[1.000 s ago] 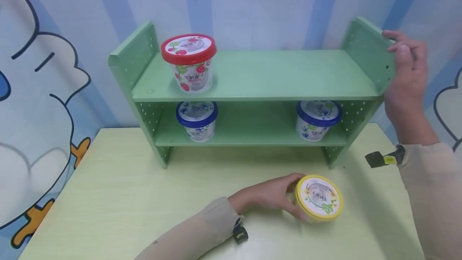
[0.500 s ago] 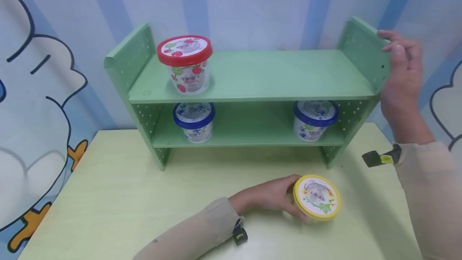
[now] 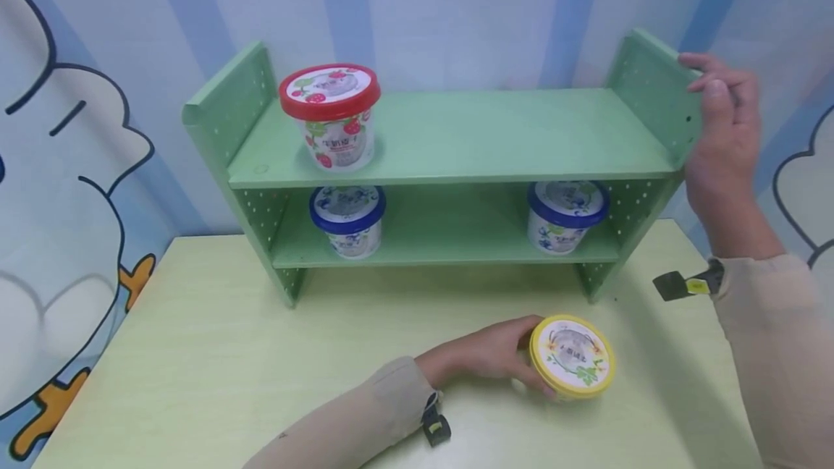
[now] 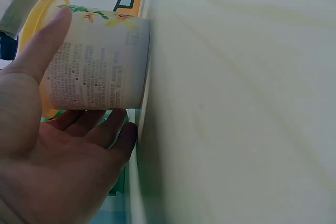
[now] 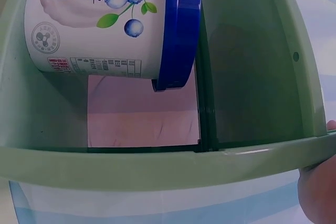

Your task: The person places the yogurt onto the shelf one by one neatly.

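Observation:
My left hand (image 3: 489,350) holds a yellow-lidded tub (image 3: 573,356) from its left side, thumb and fingers around the wall. In the left wrist view the base of this tub (image 4: 94,66) is right at the tabletop. My right hand (image 3: 725,143) grips the top of the right side panel of a green two-tier shelf (image 3: 508,140). A blue-lidded tub with blueberries (image 3: 565,217) stands at the lower tier's right end, and fills much of the right wrist view. Another blue-lidded tub (image 3: 349,221) is at that tier's left. Above it stands a larger red-lidded tub with strawberries (image 3: 331,118).
The shelf stands on a pale wooden table (image 3: 195,353) against a blue-striped wall (image 3: 443,20). Cartoon figures decorate the wall (image 3: 52,165) on both sides. Small dark devices are strapped at both sleeve cuffs (image 3: 743,281).
The head view has turned slightly, so the shelf and tubs appear a little further left. Both hands keep their holds on the yellow-lidded tub and the shelf.

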`<state>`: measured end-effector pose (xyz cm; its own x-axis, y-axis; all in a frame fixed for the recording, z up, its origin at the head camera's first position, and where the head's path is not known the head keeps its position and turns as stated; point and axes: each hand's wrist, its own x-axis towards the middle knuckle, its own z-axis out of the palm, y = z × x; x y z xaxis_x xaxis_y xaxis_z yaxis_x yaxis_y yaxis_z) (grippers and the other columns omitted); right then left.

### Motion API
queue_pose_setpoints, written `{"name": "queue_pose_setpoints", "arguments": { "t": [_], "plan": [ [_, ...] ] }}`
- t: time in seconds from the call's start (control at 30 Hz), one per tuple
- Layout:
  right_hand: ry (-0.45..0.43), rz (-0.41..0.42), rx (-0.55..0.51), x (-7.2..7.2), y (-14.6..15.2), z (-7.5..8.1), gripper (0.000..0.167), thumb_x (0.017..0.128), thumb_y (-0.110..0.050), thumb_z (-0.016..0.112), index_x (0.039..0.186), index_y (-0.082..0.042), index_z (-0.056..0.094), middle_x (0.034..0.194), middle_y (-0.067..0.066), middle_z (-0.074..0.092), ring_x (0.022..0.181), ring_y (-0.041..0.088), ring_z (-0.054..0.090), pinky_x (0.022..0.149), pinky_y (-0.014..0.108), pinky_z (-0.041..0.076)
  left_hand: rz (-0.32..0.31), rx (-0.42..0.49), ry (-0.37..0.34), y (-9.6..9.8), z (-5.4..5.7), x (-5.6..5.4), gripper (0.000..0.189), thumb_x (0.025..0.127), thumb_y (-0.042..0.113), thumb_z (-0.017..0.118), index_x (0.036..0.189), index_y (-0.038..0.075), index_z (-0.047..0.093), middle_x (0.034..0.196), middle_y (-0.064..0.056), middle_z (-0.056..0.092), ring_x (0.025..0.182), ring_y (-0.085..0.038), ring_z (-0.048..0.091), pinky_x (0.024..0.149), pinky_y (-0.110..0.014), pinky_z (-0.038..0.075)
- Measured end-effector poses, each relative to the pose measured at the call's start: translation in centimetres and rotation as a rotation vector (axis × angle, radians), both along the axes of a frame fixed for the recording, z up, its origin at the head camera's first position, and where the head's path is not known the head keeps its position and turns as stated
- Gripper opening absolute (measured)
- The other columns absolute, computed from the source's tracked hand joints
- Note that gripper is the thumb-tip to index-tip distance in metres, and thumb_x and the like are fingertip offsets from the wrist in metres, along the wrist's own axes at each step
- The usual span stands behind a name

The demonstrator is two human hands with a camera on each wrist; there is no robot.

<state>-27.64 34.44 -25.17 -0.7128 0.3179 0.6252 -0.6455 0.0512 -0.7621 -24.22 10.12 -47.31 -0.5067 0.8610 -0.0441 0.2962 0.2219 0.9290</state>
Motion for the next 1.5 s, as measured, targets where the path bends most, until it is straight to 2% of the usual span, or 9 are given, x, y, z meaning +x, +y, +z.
{"name": "queue_pose_setpoints", "arguments": {
  "t": [0.27,0.53,0.7,0.87,1.13,1.5],
  "plan": [
    [0.009,-0.002,0.014,0.0,0.1,-0.1,0.015,0.104,-0.015,0.045,0.105,-0.007,0.057,0.141,0.006,0.049,0.123,0.023,0.042,0.084,0.031,0.047,0.0,0.005,-0.031,-0.1,0.2,0.2,0.088,0.069,0.017,0.092,0.143,0.016,0.045,0.135,0.013,0.051,0.129,-0.003,0.041,0.11,-0.023,0.028],
    [0.005,-0.009,0.041,0.1,0.0,-0.1,0.016,0.105,-0.017,0.043,0.107,-0.009,0.056,0.142,0.005,0.048,0.127,0.021,0.039,0.087,0.035,0.043,-0.002,0.025,-0.045,-0.1,0.1,0.2,0.088,0.069,0.015,0.091,0.144,0.014,0.045,0.135,0.012,0.052,0.128,-0.004,0.043,0.11,-0.022,0.029],
    [-0.002,-0.005,0.025,0.1,0.0,-0.1,0.015,0.105,-0.017,0.044,0.106,-0.008,0.056,0.142,0.005,0.048,0.121,0.023,0.044,0.082,0.03,0.048,-0.008,0.05,-0.08,-0.2,0.1,0.2,0.087,0.069,0.012,0.091,0.144,0.014,0.045,0.135,0.012,0.052,0.128,-0.004,0.043,0.11,-0.023,0.028],
    [0.0,-0.011,0.026,0.0,0.0,-0.1,0.015,0.105,-0.017,0.044,0.106,-0.008,0.056,0.141,0.005,0.049,0.121,0.022,0.044,0.082,0.03,0.048,-0.009,0.07,-0.102,-0.3,0.2,0.2,0.082,0.071,0.011,0.089,0.142,0.014,0.048,0.131,0.014,0.055,0.126,-0.003,0.045,0.11,-0.023,0.028],
    [-0.001,-0.014,0.022,-0.1,0.0,0.0,0.014,0.105,-0.017,0.044,0.105,-0.009,0.056,0.141,0.005,0.049,0.12,0.023,0.045,0.08,0.03,0.048,-0.006,0.069,-0.088,-0.3,0.5,0.2,0.078,0.073,0.012,0.088,0.141,0.015,0.05,0.129,0.015,0.056,0.125,-0.002,0.046,0.11,-0.023,0.03],
    [-0.016,-0.004,0.026,0.0,0.1,0.0,0.014,0.105,-0.016,0.043,0.104,-0.011,0.056,0.142,0.003,0.048,0.12,0.024,0.044,0.08,0.031,0.048,0.049,0.077,-0.141,-0.8,1.4,0.5,0.085,0.073,0.011,0.088,0.145,0.014,0.043,0.134,0.013,0.052,0.125,-0.005,0.046,0.109,-0.026,0.032]
  ]
}}
